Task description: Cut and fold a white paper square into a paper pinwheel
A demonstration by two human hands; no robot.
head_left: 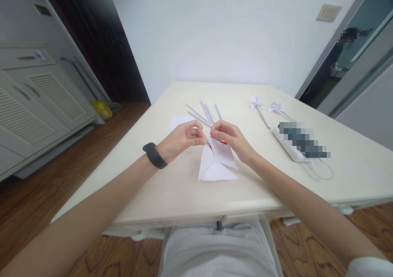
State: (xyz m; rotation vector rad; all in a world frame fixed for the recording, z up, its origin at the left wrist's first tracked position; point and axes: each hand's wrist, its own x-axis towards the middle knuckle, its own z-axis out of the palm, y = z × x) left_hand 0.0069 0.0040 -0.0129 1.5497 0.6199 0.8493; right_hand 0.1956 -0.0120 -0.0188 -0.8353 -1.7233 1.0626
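Two white paper pinwheels [255,102] look finished; one slit white paper sheet [218,173], over the cream table [181,193], seems unassembled. Our right hand [231,139] pinches its far corner; our left hand [188,137] pinches narrowly, contents indeterminable.

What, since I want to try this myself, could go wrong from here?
The cut paper has slits, and the left hand and right hand meet at its upper part, so a hard tug might tear it. The rolled paper sticks lie just beyond the hands; a nudge could roll them away. The white cable loops beside the right forearm, which might catch it.
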